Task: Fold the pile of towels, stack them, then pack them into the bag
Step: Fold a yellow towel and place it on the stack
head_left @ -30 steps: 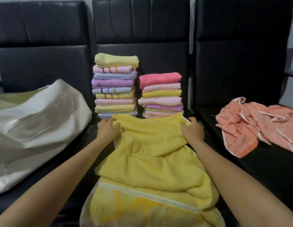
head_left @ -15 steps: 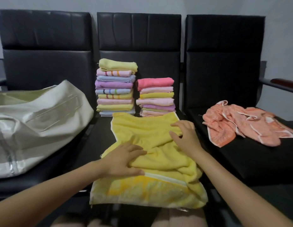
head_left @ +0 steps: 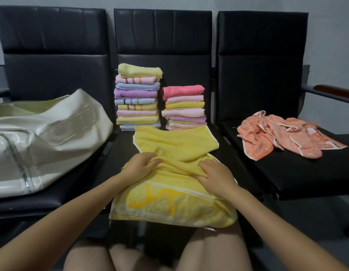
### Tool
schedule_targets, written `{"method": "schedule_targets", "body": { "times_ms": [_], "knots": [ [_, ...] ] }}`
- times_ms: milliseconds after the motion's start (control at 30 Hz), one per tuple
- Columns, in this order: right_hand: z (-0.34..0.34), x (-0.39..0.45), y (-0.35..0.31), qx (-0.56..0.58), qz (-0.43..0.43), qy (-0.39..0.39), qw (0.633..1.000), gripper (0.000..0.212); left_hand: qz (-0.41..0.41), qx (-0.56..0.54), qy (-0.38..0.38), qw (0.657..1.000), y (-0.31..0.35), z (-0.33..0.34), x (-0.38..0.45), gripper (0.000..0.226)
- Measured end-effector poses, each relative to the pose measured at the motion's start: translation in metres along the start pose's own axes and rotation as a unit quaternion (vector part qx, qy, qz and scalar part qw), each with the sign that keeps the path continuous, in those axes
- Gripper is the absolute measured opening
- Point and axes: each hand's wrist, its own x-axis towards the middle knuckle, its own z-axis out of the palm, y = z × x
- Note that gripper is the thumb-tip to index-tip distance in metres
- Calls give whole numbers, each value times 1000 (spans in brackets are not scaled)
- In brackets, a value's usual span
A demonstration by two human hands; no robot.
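Both hands have drawn back from the far edge of the yellow towel [head_left: 175, 153] toward its middle since a second ago, and the towel now lies bunched across the front of the middle chair [head_left: 119, 149], its patterned near end hanging over the seat edge. Left hand [head_left: 139, 166] has its fingers [head_left: 152, 161] curled into a ridge of cloth on the left of the towel; right hand [head_left: 214, 175] lies on the same ridge to the right, fingers bent onto the fabric and seemingly gathering it, though whether they pinch it I cannot tell. Behind the towel stand the tall stack [head_left: 138, 96] and, just right of it, the short stack [head_left: 184, 107]; the towel's far edge sits just in front of both. A hard push forward could nudge those stacks and topple the taller one. Uneven pulls by the two hands would likely give a crooked fold, and the overhanging end could drag the towel off the seat. Left of the towel lies the white bag [head_left: 44, 137], and right of it the unfolded orange towel [head_left: 283, 135] waits.
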Motion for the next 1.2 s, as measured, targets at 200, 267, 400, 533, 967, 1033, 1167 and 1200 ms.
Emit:
{"method": "schedule_targets", "body": {
  "times_ms": [200,267,400,533,967,1033,1167,1200],
  "knots": [
    [-29,51,-6,95,30,21,995,33,-56,102,89,989,8,-16,37,27],
    [-34,74,-5,61,24,49,997,32,-52,169,130,976,4,-23,54,22],
    [-25,93,-6,-56,28,35,997,46,-122,214,105,963,-6,-22,64,26],
    [-12,63,-21,101,-20,21,994,25,-69,89,80,990,6,-12,25,14],
    [26,-33,-19,-11,-256,31,966,68,216,203,-79,952,17,6,-75,64],
    [30,-35,-18,-9,-261,61,963,57,219,196,-54,954,17,9,-77,56],
    [25,-37,-21,66,-233,73,967,30,205,92,-20,974,17,7,-79,33],
    [24,-37,-23,91,-219,68,969,27,193,62,-15,979,18,6,-79,31]
  ]
}}
